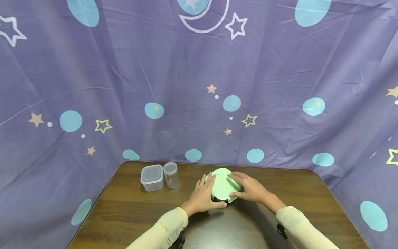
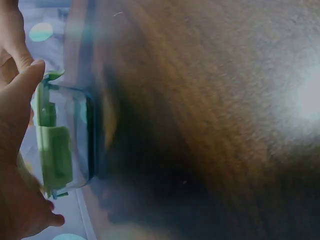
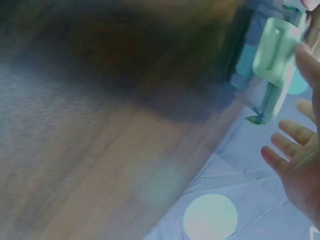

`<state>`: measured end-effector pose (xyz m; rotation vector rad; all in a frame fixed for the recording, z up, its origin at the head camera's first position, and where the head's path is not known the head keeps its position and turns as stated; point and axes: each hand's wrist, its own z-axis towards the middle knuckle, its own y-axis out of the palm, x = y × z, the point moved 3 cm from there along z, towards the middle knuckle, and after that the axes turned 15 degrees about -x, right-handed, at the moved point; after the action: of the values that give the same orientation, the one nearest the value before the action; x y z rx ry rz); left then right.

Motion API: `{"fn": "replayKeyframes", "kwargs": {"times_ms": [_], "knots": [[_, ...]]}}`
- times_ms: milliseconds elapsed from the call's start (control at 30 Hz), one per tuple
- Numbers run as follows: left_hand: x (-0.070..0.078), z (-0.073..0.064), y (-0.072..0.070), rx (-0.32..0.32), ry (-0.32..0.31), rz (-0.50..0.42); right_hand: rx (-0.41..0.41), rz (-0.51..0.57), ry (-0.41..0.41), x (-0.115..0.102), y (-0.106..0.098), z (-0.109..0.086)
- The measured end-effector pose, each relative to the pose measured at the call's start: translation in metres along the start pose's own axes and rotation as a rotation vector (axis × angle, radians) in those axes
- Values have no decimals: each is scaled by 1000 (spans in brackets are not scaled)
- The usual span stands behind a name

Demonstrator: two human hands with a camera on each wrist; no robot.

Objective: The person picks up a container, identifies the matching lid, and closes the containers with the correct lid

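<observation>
A clear glass food container with a pale green snap lid is between my two hands near the middle of the table. The left hand lies along its left side, fingers stretched over the lid's edge and thumb extended across the front. On the right side is the right hand, its fingertips over the lid and its thumb at the lower edge. In the left wrist view, a green latch hangs down against the glass wall. The right wrist view shows the right thumb at another latch, with the other fingers spread apart.
Further left on the brown wooden table stand a square clear plastic box with a lid and a clear cylindrical jar, side by side. A purple curtain with stars and dots surrounds the table's back and sides.
</observation>
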<state>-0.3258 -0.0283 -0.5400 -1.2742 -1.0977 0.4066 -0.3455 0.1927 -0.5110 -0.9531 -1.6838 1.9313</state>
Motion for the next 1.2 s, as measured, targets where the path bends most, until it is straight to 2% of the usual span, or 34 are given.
{"fn": "replayKeyframes", "kwargs": {"times_ms": [167,400,667,833,1200], "knots": [[1,2,8,10,-28,61,7,-68,1,2,15,-6],[2,6,11,43,-64,169,13,-177,-6,9,31,-14],[1,11,12,99,-89,317,58,-252,-40,16,39,-15],[-1,12,9,125,-78,380,104,-301,-73,15,40,-15],[-11,7,-1,73,-57,421,132,-292,-100,10,41,-17]]}}
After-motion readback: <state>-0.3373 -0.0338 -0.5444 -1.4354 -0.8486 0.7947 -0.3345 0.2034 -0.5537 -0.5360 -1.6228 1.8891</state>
